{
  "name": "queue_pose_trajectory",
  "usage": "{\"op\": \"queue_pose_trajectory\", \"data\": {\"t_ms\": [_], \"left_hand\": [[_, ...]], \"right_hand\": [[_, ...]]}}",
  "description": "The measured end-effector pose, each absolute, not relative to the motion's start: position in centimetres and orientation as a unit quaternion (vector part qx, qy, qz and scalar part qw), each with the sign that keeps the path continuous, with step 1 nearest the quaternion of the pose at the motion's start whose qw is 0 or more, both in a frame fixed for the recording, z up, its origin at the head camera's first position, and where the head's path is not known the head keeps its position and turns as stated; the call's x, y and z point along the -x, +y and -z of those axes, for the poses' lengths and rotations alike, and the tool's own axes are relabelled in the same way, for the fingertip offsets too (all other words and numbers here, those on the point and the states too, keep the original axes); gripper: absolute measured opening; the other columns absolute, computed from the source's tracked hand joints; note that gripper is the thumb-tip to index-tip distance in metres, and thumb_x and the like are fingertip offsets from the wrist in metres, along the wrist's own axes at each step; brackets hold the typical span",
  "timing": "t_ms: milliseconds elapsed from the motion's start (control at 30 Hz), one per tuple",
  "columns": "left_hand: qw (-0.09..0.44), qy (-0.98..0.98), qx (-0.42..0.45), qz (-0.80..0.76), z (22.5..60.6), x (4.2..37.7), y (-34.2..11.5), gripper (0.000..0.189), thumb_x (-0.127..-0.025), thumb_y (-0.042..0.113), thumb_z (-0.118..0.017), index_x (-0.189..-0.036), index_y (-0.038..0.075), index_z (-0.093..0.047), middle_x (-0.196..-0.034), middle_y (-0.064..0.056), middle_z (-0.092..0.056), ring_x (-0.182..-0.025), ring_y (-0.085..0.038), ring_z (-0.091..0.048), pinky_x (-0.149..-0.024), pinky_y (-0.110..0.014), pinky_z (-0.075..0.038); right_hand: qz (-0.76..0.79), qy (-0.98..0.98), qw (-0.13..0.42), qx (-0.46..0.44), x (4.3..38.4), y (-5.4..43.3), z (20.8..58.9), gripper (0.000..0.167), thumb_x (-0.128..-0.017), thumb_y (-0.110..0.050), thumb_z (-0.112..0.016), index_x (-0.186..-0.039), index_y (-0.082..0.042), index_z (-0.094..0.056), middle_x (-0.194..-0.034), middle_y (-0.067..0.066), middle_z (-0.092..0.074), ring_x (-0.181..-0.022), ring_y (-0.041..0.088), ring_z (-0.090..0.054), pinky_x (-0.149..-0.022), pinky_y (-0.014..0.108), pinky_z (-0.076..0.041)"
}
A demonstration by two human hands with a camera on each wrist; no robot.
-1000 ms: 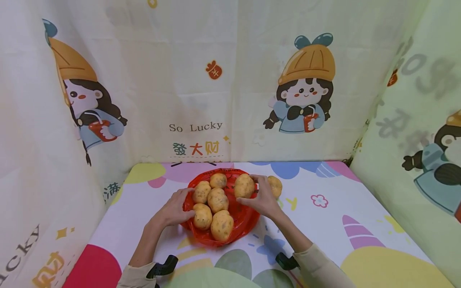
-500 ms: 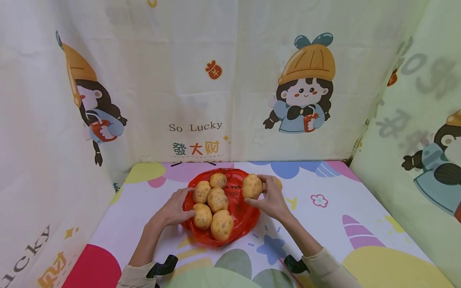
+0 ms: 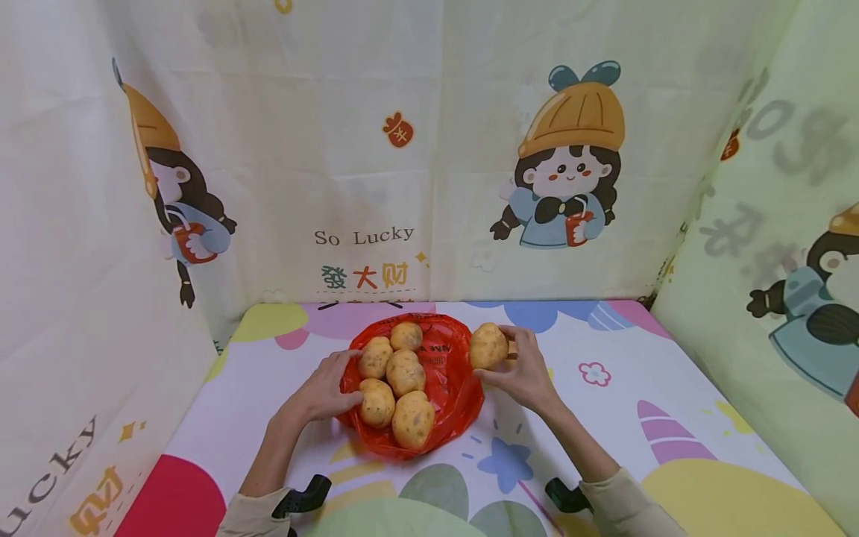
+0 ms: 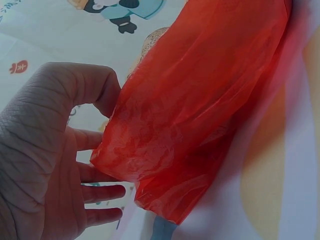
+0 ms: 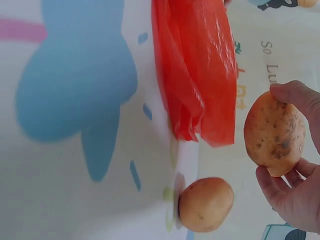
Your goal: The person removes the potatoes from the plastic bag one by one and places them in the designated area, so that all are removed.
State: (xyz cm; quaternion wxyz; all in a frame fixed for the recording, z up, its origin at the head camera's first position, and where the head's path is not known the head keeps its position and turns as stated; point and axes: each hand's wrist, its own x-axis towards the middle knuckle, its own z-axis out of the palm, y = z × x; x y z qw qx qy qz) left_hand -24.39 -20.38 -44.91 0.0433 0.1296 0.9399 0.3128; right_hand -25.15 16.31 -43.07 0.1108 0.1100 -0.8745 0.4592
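A red plastic bag point(image 3: 451, 406) sits on the table with its mouth spread, and several potatoes point(image 3: 406, 373) lie in it. At its left rim my left hand point(image 3: 332, 388) holds the edge with thumb and fingers; in the left wrist view the fingertips partly vanish behind the red film. Just off the bag's right rim, my right hand point(image 3: 526, 373) grips a potato point(image 3: 488, 347) between thumb and fingers, raised above the table. Another potato point(image 5: 206, 204) rests on the table beside the bag in the right wrist view; the right hand hides it in the head view.
A patterned cloth covers the table point(image 3: 590, 425). Printed fabric curtains point(image 3: 456, 186) enclose it at the back and both sides. Each wrist wears a black camera mount point(image 3: 567, 495) near the sleeve.
My right hand has carried its potato rightward, from over the bag to beyond its right rim, covering the loose potato behind. My left hand stays on the bag's left edge.
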Motion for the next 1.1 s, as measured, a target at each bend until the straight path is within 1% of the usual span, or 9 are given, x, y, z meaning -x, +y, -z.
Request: {"op": "queue_pose_trajectory", "data": {"t_ms": [300, 500, 600, 833, 1033, 1067, 1100], "left_hand": [[0.043, 0.942, -0.125, -0.309, 45.0, 24.5, -20.4, 0.08, -0.079, 0.025, -0.07, -0.151, 0.008, -0.038, -0.154, -0.02, -0.038, -0.138, -0.04, -0.038, -0.108, -0.067, -0.041], [0.045, 0.94, -0.127, -0.312, 44.9, 24.4, -20.4, 0.082, -0.079, 0.026, -0.07, -0.152, 0.008, -0.037, -0.154, -0.02, -0.038, -0.138, -0.04, -0.039, -0.107, -0.067, -0.041], [0.047, 0.939, -0.127, -0.315, 44.9, 24.4, -20.5, 0.082, -0.079, 0.026, -0.07, -0.152, 0.009, -0.037, -0.155, -0.02, -0.037, -0.138, -0.04, -0.038, -0.108, -0.067, -0.041], [0.03, 0.939, -0.149, -0.309, 45.1, 24.6, -20.7, 0.08, -0.08, 0.025, -0.068, -0.151, 0.007, -0.038, -0.152, -0.022, -0.039, -0.137, -0.042, -0.039, -0.109, -0.067, -0.039], [0.031, 0.938, -0.149, -0.311, 45.1, 24.5, -20.7, 0.08, -0.08, 0.024, -0.068, -0.151, 0.007, -0.037, -0.151, -0.021, -0.04, -0.135, -0.041, -0.039, -0.108, -0.066, -0.041], [0.032, 0.938, -0.148, -0.311, 45.1, 24.5, -20.7, 0.08, -0.08, 0.024, -0.068, -0.151, 0.007, -0.037, -0.151, -0.021, -0.04, -0.135, -0.041, -0.039, -0.108, -0.066, -0.041], [0.032, 0.939, -0.147, -0.311, 45.2, 24.5, -20.7, 0.08, -0.08, 0.024, -0.068, -0.152, 0.007, -0.037, -0.151, -0.021, -0.039, -0.136, -0.041, -0.039, -0.108, -0.066, -0.04]], "right_hand": [[-0.45, -0.874, 0.142, -0.117, 25.3, 18.2, 43.3, 0.088, -0.074, -0.019, -0.092, -0.144, 0.0, -0.043, -0.139, 0.018, -0.044, -0.125, 0.034, -0.048, -0.094, 0.053, -0.055], [-0.441, -0.878, 0.154, -0.103, 25.3, 19.5, 43.5, 0.086, -0.073, -0.018, -0.092, -0.143, -0.001, -0.044, -0.136, 0.017, -0.045, -0.123, 0.031, -0.047, -0.095, 0.057, -0.053], [-0.442, -0.878, 0.16, -0.097, 25.4, 20.2, 43.6, 0.087, -0.072, -0.017, -0.093, -0.142, -0.001, -0.045, -0.135, 0.017, -0.045, -0.123, 0.031, -0.047, -0.095, 0.057, -0.053], [-0.435, -0.883, 0.157, -0.076, 25.3, 21.5, 43.6, 0.088, -0.074, -0.02, -0.092, -0.144, 0.0, -0.043, -0.139, 0.019, -0.043, -0.125, 0.033, -0.047, -0.098, 0.057, -0.053], [-0.432, -0.885, 0.16, -0.063, 25.4, 22.7, 43.6, 0.09, -0.074, -0.02, -0.093, -0.144, 0.004, -0.042, -0.14, 0.022, -0.042, -0.127, 0.035, -0.046, -0.099, 0.058, -0.051], [-0.431, -0.886, 0.16, -0.061, 25.4, 23.0, 43.6, 0.091, -0.074, -0.02, -0.093, -0.145, 0.005, -0.041, -0.14, 0.022, -0.041, -0.127, 0.036, -0.046, -0.099, 0.058, -0.051], [-0.43, -0.886, 0.162, -0.06, 25.4, 23.2, 43.6, 0.091, -0.074, -0.02, -0.093, -0.144, 0.005, -0.041, -0.14, 0.022, -0.042, -0.127, 0.035, -0.046, -0.099, 0.053, -0.052]]}}
